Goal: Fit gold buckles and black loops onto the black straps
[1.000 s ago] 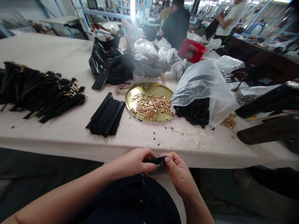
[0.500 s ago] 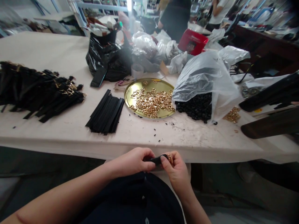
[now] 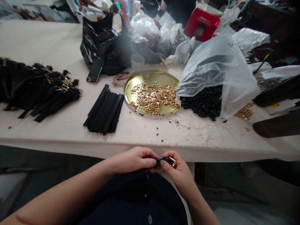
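Just in front of the table edge, both hands hold one black strap (image 3: 165, 159) with a gold buckle (image 3: 173, 162) at its right end. My left hand (image 3: 140, 160) pinches the strap between thumb and fingers. My right hand (image 3: 176, 165) grips it close to the buckle, thumb in front and fingers curled behind. Beyond them on the table lies a round gold tray (image 3: 131, 82) with many loose gold buckles (image 3: 153, 99). To its left is a stack of flat black straps (image 3: 104, 111).
A heap of black straps with gold buckles (image 3: 44, 90) lies at far left. A clear plastic bag (image 3: 211, 68) spills small black pieces (image 3: 203, 103). A black bag (image 3: 105, 47), a phone (image 3: 95, 70) and a red box (image 3: 202, 24) stand behind. Dark cylinders (image 3: 276, 125) jut in from the right.
The view has tipped downward and come closer to the table. My left hand has moved right along the strap, nearer my right hand. Both hands still hold the strap.
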Available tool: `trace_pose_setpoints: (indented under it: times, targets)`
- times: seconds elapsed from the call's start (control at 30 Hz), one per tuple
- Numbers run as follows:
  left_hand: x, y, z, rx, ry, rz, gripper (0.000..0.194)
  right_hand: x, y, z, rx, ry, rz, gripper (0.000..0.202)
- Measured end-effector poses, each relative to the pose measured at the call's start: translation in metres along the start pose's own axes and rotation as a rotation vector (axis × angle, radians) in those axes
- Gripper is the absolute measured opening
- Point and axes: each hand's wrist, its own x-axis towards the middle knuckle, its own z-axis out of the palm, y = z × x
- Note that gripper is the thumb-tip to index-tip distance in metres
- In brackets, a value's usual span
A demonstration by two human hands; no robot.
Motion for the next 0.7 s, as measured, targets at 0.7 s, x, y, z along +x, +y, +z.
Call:
trace_pose_setpoints:
  times: [0.7]
  targets:
    - [0.004,-0.019,0.011,-0.726,-0.16,-0.011,0.028,-0.003,-0.001,0.011,0.539,-0.108,0.187,0.024]
